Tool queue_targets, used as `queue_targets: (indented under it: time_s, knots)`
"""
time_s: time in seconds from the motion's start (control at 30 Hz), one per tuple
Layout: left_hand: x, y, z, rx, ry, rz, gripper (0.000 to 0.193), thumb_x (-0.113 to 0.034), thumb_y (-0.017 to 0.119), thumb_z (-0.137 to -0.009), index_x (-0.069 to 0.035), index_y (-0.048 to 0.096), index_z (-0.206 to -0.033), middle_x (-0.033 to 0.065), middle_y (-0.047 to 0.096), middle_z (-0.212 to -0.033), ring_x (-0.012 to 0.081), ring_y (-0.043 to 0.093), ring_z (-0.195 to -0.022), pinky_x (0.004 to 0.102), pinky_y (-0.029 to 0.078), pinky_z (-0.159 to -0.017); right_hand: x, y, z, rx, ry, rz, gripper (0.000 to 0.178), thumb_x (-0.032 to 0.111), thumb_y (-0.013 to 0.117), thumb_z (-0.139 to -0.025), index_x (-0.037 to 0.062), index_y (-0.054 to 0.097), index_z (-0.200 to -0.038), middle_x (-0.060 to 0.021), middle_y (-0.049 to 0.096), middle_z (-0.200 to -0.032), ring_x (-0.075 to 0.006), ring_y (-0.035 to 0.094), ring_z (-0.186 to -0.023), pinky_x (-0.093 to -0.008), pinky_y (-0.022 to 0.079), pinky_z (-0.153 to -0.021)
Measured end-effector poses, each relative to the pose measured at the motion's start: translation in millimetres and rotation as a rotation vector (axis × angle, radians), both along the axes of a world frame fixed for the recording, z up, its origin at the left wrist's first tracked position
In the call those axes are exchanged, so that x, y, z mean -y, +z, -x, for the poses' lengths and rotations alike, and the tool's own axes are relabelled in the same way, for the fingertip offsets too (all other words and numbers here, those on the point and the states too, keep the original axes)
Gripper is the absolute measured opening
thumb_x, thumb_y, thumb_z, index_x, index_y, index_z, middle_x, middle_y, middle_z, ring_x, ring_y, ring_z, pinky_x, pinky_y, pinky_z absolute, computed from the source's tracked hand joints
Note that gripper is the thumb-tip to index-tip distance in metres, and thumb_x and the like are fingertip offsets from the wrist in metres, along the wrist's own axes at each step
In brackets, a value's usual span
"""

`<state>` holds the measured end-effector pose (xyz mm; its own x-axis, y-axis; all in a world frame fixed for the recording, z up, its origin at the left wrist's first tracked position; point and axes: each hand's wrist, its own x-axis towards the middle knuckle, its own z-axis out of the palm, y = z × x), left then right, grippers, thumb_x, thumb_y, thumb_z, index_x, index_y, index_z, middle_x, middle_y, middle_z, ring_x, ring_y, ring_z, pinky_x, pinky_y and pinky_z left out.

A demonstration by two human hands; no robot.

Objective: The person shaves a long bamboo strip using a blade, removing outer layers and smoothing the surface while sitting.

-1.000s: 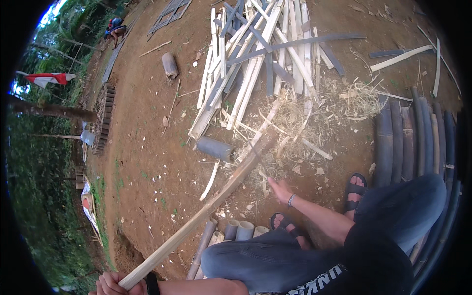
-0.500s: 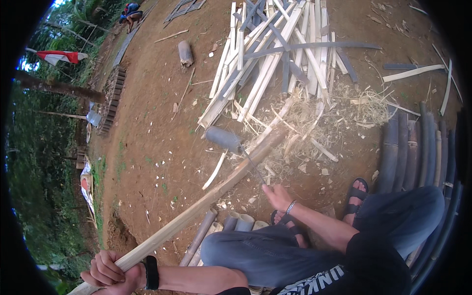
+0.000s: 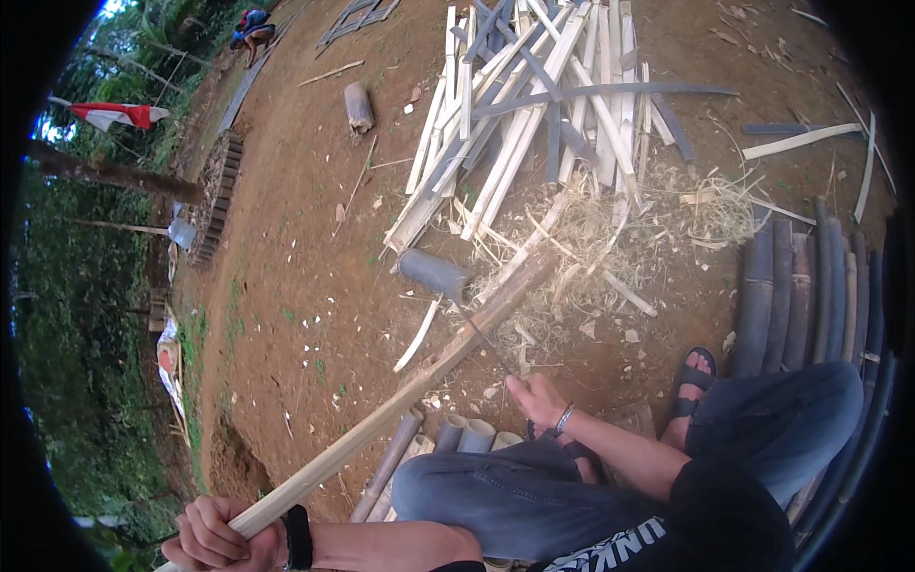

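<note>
My left hand (image 3: 217, 534), with a black wristband behind it, is wrapped round the near end of a long pale strip of wood or bamboo (image 3: 372, 429). The strip slopes up to the right, and its far part is browner and rougher. My right hand (image 3: 538, 400), a bracelet on its wrist, is closed round the handle of a long thin-bladed knife (image 3: 488, 345). The blade lies across the strip, past its middle. The handle is mostly hidden in my fingers. A dark bamboo section (image 3: 434, 274) lies just beyond the blade tip.
Curly shavings (image 3: 620, 257) surround the strip's far end. Beyond them is a heap of split bamboo slats (image 3: 534, 124). Dark bamboo poles (image 3: 756, 296) lie at my right, and cut bamboo tubes (image 3: 477, 436) beside my knee. Far left, a person (image 3: 253, 29) bends down.
The knife and my right hand have shifted slightly toward me along the strip. My left hand and the strip's near end have moved a little right and down.
</note>
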<state>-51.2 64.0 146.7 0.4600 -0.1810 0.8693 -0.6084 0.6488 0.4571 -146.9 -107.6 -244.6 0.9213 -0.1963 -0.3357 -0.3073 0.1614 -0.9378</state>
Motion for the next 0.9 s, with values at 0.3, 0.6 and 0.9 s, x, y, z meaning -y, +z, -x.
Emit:
queue_targets:
  time_s: [0.3,0.6,0.9]
  knots:
    - [2.7,2.9,-0.2,0.005,0.023,-0.008,0.065,-0.077,0.025,-0.083,-0.016,0.027,-0.059,-0.0074,0.031,-0.037,0.0005,0.028,-0.028,0.0143,0.021,-0.029,26.3,-62.2,-23.3,-0.370,-0.116,-0.176,0.063,0.052,0.044,-0.093,0.0068,0.045,-0.049,-0.0020,0.045,-0.045,-0.0124,0.043,-0.038,-0.0307,0.036,-0.039]
    - [3.0,1.6,-0.8,0.000,-0.031,-0.047,0.065,-0.076,0.023,-0.084,-0.015,0.028,-0.060,-0.0072,0.030,-0.038,0.0010,0.028,-0.029,0.0144,0.021,-0.031,45.0,-115.6,-20.0,-0.426,-0.126,-0.030,0.069,0.063,0.043,-0.088,0.0068,0.043,-0.047,-0.0029,0.044,-0.043,-0.0153,0.046,-0.038,-0.0335,0.038,-0.039]
    - [-23.3,-1.1,-9.4,-0.086,0.170,-0.050,0.067,-0.078,0.017,-0.083,-0.015,0.027,-0.061,-0.0050,0.027,-0.041,0.0047,0.025,-0.032,0.0178,0.022,-0.035,28.5,-103.9,-25.2,-0.384,-0.108,-0.071,0.069,0.064,0.037,-0.089,0.0066,0.044,-0.053,-0.0020,0.043,-0.042,-0.0163,0.045,-0.036,-0.0322,0.038,-0.039]
